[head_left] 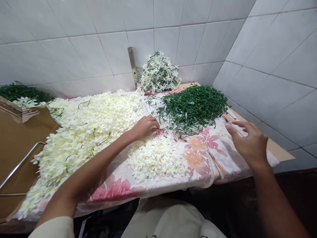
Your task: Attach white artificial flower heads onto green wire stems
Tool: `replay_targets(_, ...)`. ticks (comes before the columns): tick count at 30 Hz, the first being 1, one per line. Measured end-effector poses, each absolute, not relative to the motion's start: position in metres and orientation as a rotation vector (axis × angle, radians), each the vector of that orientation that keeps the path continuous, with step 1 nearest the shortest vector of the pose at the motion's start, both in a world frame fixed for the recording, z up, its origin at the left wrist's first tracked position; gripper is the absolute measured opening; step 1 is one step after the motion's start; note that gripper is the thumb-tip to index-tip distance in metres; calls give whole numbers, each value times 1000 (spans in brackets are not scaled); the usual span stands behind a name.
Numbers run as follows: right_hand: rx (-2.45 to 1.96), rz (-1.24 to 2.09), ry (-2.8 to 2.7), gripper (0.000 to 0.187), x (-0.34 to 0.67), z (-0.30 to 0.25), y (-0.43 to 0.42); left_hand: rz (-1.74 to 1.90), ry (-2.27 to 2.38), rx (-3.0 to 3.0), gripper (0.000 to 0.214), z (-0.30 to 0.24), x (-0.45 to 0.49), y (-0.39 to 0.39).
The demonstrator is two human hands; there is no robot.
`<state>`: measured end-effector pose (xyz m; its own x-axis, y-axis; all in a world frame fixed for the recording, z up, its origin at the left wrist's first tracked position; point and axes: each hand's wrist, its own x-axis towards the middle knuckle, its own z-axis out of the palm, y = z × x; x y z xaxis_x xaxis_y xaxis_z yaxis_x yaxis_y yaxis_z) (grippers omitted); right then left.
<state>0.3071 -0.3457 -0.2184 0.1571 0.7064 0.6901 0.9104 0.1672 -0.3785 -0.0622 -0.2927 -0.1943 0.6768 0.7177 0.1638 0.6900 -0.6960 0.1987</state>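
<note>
the left hand [146, 126] curls its fingers down just left of the green stem heap [195, 107]; whether they pinch anything i cannot tell. the right hand [250, 143] has thumb and forefinger close together just right of the heap, with anything between them too small to make out. the small blossom pile [158, 160] lies in front and to the left of the heap, the large blossom pile [99, 115] farther left. the stems look tangled, so pulling one could drag others; tugging the rumpled cloth [119, 190] could spill blossoms.
</note>
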Motion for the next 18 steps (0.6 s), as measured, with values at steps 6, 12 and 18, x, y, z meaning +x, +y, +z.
replay_targets(6, -1067, -108, -2187, 17, 221, -194, -342, 293, 1143, 2767, 16, -194, -69, -291)
replay_targets(12, -960, 82, -2721, 19, 161, -185, -313, 57, 1087, 2830, 13, -165, -83, -301)
replay_targets(18, -855, 272, -2838, 19, 122, -181, -301, -138, 1098, 2851, 16, -168, -84, -303)
